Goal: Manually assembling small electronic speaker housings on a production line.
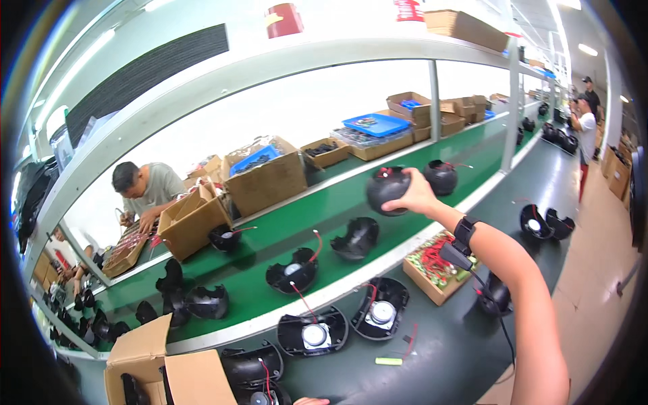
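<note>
Right hand (pixel 420 192): arm extended over the green conveyor belt (pixel 297 233), fingers closed round the near right side of a black round shell (pixel 387 194). Shell outline blurred; it is over the belt, though whether its underside touches the belt cannot be told. Red wire shows at its top.

Left hand (pixel 312 401): only a sliver at the lower edge; finger state cannot be told. Just left of these fingers, a black housing (pixel 253 364) with a red lead on the dark surface (pixel 351 385).

Relative to the right fingers: a second round black shell (pixel 440 179) just beyond and to the right, on the belt. Nearer and left, an open half-shell (pixel 356 241); farther left, a speaker half-shell (pixel 304 275) with red wire upright.

On the surface, nearer than the right fingers: a cardboard tray (pixel 432 291) of green cells and red wires, below the wrist, which wears a black band (pixel 464 233). Two open housings with round speakers, left housing (pixel 294 334) and right housing (pixel 398 294), lie between the two hands. A loose green cell (pixel 389 361) lies right of the left fingers.
</note>
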The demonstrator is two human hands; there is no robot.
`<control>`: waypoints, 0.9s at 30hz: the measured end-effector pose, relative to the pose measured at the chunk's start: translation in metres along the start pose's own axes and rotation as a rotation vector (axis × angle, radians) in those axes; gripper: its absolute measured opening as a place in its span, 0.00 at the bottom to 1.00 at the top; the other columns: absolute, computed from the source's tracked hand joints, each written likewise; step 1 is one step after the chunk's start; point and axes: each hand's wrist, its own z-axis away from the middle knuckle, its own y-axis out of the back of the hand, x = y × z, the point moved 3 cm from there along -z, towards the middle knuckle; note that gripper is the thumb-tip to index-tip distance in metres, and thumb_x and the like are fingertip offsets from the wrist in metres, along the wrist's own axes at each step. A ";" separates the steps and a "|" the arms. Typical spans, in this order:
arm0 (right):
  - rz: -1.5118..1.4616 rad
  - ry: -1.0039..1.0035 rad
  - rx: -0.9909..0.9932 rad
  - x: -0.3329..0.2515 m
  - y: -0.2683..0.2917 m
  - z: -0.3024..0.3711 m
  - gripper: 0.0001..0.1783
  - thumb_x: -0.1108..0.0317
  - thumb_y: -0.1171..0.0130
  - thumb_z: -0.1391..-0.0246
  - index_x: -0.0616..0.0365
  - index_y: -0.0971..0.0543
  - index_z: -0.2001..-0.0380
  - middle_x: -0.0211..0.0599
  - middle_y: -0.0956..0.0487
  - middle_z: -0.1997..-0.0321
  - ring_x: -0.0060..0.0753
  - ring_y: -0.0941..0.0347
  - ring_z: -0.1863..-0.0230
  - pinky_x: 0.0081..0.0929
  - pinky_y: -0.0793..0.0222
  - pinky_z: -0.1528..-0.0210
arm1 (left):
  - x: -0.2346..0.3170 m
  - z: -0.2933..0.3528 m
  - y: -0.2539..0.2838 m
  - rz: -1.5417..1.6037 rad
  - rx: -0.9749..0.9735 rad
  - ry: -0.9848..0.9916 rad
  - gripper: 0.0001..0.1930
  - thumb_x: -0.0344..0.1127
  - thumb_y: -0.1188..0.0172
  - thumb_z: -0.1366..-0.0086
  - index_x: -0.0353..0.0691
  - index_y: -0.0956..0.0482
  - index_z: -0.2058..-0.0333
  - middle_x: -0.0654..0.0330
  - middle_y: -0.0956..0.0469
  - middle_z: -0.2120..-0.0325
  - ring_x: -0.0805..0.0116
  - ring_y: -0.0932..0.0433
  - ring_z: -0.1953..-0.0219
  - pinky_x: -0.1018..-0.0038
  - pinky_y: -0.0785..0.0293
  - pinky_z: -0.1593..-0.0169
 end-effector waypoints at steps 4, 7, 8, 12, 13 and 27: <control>0.147 -0.045 0.088 0.077 -0.035 -0.027 0.63 0.46 0.20 0.90 0.70 0.37 0.47 0.54 0.32 0.47 0.49 0.35 0.44 0.36 0.40 0.40 | -0.017 0.002 -0.003 -0.019 0.015 0.125 0.06 0.23 0.43 0.51 0.35 0.26 0.72 0.47 0.27 0.65 0.49 0.27 0.64 0.62 0.29 0.60; 0.172 -0.057 0.058 0.109 -0.045 -0.034 0.64 0.46 0.20 0.90 0.71 0.37 0.47 0.53 0.33 0.47 0.47 0.35 0.44 0.36 0.40 0.40 | -0.019 0.003 -0.003 0.021 0.034 0.183 0.06 0.23 0.42 0.52 0.35 0.26 0.72 0.47 0.27 0.66 0.50 0.27 0.67 0.63 0.28 0.63; 0.116 -0.034 0.023 0.112 -0.041 -0.036 0.65 0.47 0.20 0.89 0.71 0.39 0.46 0.53 0.33 0.47 0.47 0.35 0.44 0.35 0.41 0.40 | -0.016 -0.001 -0.004 0.044 0.011 0.140 0.06 0.23 0.42 0.52 0.34 0.26 0.72 0.48 0.27 0.67 0.51 0.27 0.68 0.64 0.29 0.64; -0.046 -0.030 -0.095 0.144 -0.040 -0.051 0.73 0.49 0.20 0.84 0.75 0.54 0.40 0.60 0.38 0.43 0.48 0.39 0.40 0.34 0.45 0.37 | -0.022 -0.005 -0.008 0.128 -0.004 0.116 0.05 0.24 0.40 0.53 0.35 0.25 0.75 0.48 0.27 0.68 0.52 0.28 0.71 0.64 0.30 0.67; 0.056 -0.061 -0.153 0.153 -0.038 -0.055 0.77 0.47 0.20 0.83 0.76 0.58 0.38 0.63 0.43 0.38 0.48 0.44 0.36 0.33 0.47 0.36 | -0.025 -0.006 -0.008 0.154 -0.001 0.129 0.05 0.23 0.40 0.53 0.35 0.25 0.75 0.49 0.27 0.69 0.52 0.28 0.71 0.64 0.30 0.67; 0.385 0.527 -0.734 -0.107 -0.082 -0.005 0.21 0.68 0.34 0.60 0.60 0.24 0.59 0.40 0.21 0.59 0.38 0.24 0.57 0.33 0.28 0.58 | -0.035 -0.010 -0.012 0.184 0.061 0.198 0.05 0.24 0.41 0.56 0.35 0.25 0.76 0.51 0.26 0.71 0.55 0.28 0.74 0.66 0.30 0.69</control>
